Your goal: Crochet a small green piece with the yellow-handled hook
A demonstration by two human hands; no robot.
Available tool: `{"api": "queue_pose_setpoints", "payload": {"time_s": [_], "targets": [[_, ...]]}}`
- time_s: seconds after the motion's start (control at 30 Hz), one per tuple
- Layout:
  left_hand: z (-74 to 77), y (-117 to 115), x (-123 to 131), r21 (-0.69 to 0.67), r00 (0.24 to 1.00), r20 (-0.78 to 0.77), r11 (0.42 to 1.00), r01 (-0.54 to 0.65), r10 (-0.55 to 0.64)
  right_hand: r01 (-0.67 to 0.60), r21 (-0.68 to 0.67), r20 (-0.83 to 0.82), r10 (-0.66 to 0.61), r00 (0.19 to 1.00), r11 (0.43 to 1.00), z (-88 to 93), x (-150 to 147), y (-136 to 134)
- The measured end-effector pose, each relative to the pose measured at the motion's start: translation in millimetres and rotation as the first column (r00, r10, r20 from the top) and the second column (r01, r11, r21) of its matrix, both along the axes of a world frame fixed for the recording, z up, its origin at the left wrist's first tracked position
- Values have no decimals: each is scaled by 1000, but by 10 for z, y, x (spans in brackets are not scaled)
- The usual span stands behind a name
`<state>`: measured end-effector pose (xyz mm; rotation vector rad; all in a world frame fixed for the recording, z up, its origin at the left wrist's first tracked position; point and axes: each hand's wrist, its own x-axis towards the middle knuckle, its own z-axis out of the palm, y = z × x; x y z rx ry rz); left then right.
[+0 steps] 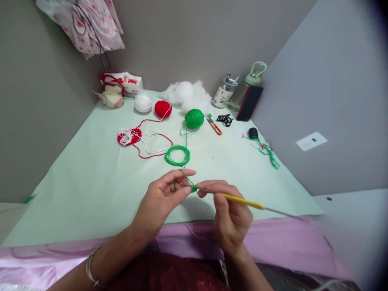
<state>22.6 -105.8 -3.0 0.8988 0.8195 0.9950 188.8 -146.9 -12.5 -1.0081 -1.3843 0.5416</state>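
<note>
Though I could not read the packet's (133, 84) red print, upper left, my left hand (160, 198) pinched green stitching (193, 188), my right hand (229, 220) a yellow-handled hook (245, 201), tip leftward, axis sloping lower right.

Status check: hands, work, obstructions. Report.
Left hand pinching green piece. Right hand holding yellow-handled hook, tip at piece. Green yarn coil just beyond; no obstruction seen.

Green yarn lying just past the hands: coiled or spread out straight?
Coiled: the green yarn lies in several overlapping rings on the pale cloth, beyond the left hand.
</note>
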Motion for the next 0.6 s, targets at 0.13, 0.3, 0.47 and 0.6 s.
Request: {"api": "queue_pose_setpoints", "payload": {"time_s": [0.13,0.3,0.47,0.6], "targets": [[-37,-8,23,47,999,-23,999,-26,27,17,183,298,-72,952,983,-3,2,-4],[-38,-22,56,68,994,-45,993,-94,97,26,294,507,-179,843,955,-39,11,-7],[19,7,58,-187,982,185,980,67,-32,70,337,553,-258,792,939,-100,2,-27],[48,55,30,-268,942,329,951,155,-61,101,149,162,-125,979,984,-42,-23,23]]}}
